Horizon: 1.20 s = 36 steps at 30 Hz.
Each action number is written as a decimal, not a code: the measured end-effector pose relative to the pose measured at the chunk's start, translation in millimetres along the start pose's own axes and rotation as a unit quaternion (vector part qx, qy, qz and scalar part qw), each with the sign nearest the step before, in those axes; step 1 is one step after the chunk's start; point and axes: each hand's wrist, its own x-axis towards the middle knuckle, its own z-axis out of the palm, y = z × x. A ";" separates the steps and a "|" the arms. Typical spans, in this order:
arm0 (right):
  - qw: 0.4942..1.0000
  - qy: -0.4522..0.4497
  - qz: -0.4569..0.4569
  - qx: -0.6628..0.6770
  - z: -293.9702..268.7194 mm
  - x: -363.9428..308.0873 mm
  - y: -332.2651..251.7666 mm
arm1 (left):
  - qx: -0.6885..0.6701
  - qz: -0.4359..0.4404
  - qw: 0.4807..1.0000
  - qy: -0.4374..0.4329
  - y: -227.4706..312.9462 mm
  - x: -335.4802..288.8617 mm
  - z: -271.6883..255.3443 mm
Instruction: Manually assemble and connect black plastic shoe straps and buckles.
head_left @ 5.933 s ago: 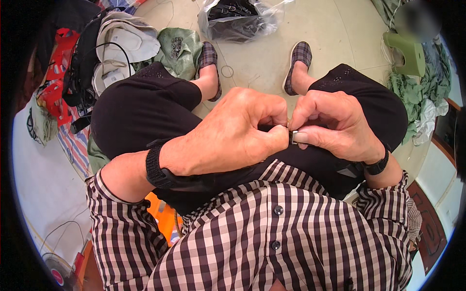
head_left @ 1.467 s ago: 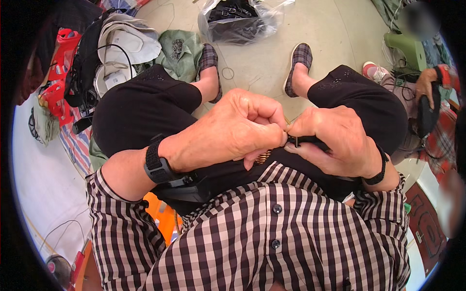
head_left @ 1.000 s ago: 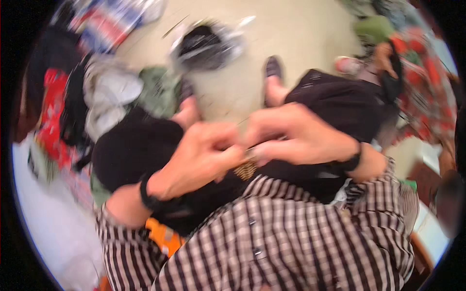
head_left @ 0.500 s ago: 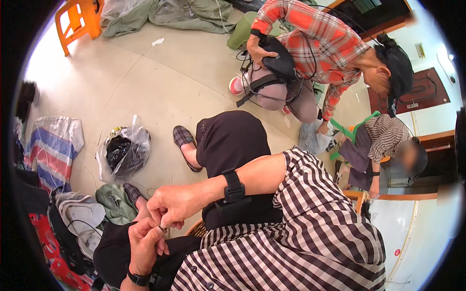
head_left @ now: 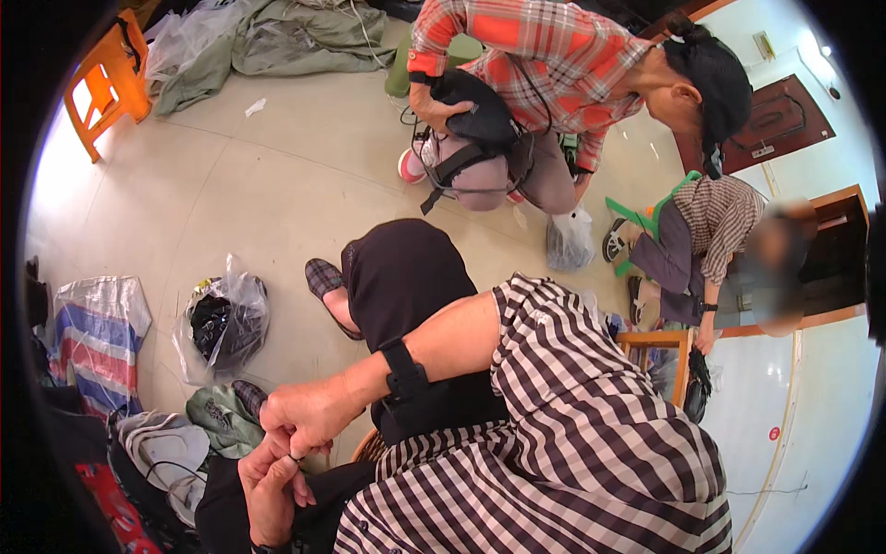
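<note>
Both hands together above my lap, fingertips meeting on a small dark piece [head_left: 294, 458], too tiny to tell its kind. Left hand [head_left: 269, 494] lower, thumb and fingers pinched on the piece; right hand [head_left: 309, 415] above it, knuckles up, fingers curled in and closed on the same piece. Dark band [head_left: 404, 367] round my right wrist. Beneath: my black trousers [head_left: 411, 286]; a bit of wicker rim [head_left: 367, 447] shows beside my checked shirt [head_left: 591, 406].

On the floor [head_left: 249, 194] past my hands: crumpled green cloth [head_left: 221, 425] near my shoe, a heap of pale items [head_left: 161, 452] next to it, a clear plastic bag [head_left: 255, 319] with black things inside, a red, white and blue striped sheet [head_left: 97, 342]. Farther off, orange stool [head_left: 106, 83] and spread grey-green cloth [head_left: 286, 42].

To my right, a co-worker in a red plaid shirt [head_left: 535, 46], bent low, one hand on a black item [head_left: 480, 111] at the knee. Beyond, a second person on a green stool [head_left: 632, 216], a hand holding something black [head_left: 699, 392].
</note>
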 end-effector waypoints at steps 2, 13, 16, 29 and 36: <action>1.000 0.008 -0.018 -0.003 -1.8 2.0 0.4 | -0.010 0.002 1.000 0.010 -0.3 -0.2 0.7; 0.997 0.031 -0.046 -0.054 -7.3 2.3 -6.4 | -0.008 0.049 0.998 0.024 5.6 -0.9 1.8; 0.997 0.045 -0.047 -0.039 -6.1 3.6 -3.0 | 0.002 0.061 0.998 0.031 7.3 -1.0 4.0; 0.684 0.285 -0.413 -0.530 -8.2 1.7 -38.6 | -0.109 0.098 0.982 0.118 10.1 21.0 -14.7; 0.732 0.226 -0.292 -0.572 -5.3 12.2 -25.1 | -0.154 0.113 0.973 0.127 10.3 21.4 -22.1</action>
